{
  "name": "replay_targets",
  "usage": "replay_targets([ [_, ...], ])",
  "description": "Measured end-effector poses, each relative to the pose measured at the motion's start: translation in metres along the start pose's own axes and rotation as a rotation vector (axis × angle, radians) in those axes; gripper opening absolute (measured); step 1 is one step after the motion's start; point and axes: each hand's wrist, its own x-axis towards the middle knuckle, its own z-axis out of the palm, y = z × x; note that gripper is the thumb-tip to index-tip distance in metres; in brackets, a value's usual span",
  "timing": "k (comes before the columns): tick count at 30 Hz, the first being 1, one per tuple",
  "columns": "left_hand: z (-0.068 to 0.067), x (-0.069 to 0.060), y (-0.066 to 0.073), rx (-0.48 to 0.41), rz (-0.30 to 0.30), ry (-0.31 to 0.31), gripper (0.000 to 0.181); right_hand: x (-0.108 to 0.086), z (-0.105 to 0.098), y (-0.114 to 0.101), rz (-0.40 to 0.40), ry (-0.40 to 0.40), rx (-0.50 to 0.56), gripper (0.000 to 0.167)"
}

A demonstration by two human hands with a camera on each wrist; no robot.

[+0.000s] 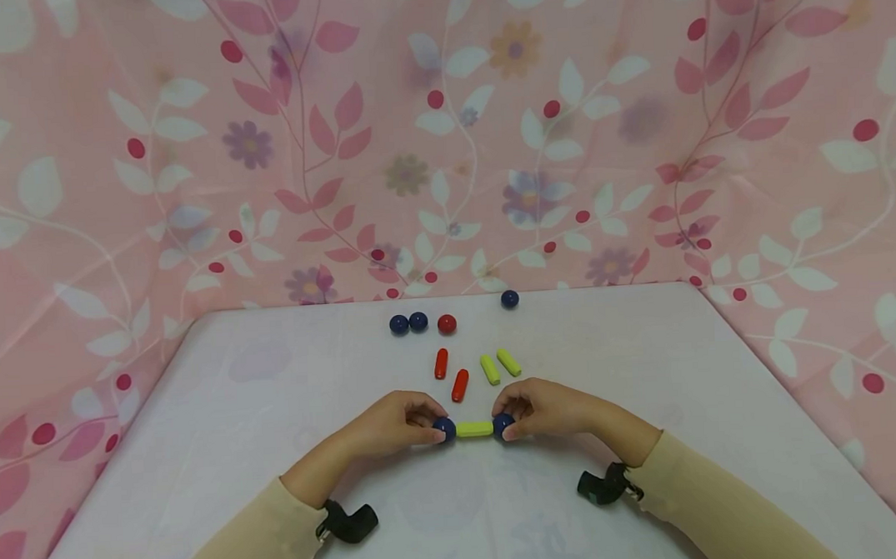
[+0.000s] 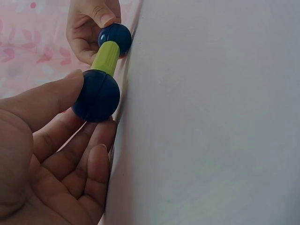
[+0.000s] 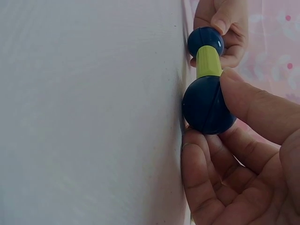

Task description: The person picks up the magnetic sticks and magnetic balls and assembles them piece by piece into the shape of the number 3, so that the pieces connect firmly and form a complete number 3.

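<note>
- Nearest the person, short of the green rod (image 1: 474, 429), black wrist devices stick out from the left sleeve (image 1: 249, 534) and the right sleeve (image 1: 720, 497).
- The left hand (image 1: 402, 422) pinches the left blue ball (image 1: 444, 430) at the rod's left end, thumb on one side, fingertips beneath.
- The right hand (image 1: 544, 407) does the same with the right blue ball (image 1: 504, 425) at the other end; both grips are narrow, filled by the balls.
- From where I stand, the rod runs straight between them, touching both; I can't tell whether it is being pressed on or drawn off. Either way, I'd say both hands should work along its length, evenly and without twisting, pinching the balls round their middles and leaving the joints free of fingers.
- Just beyond the rod lie two red sticks (image 1: 460, 385) and, slightly to their right, two loose green sticks (image 1: 490, 369), well placed not to be knocked.
- Farther beyond it, to the left, a blue pair (image 1: 418, 321) sits near a red ball (image 1: 447, 324).
- Farthest past the rod on the tabletop (image 1: 199, 424), a lone blue ball (image 1: 510, 299) rests near the back edge, before the flowered cloth (image 1: 444, 188).
</note>
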Motion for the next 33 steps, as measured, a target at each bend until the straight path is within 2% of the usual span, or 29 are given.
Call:
replay_targets([
  [33, 0.0033, 0.0024, -0.0006, 0.009, -0.016, 0.001, 0.027, -0.0011, -0.0034, -0.0036, -0.004, -0.017, -0.026, 0.025],
])
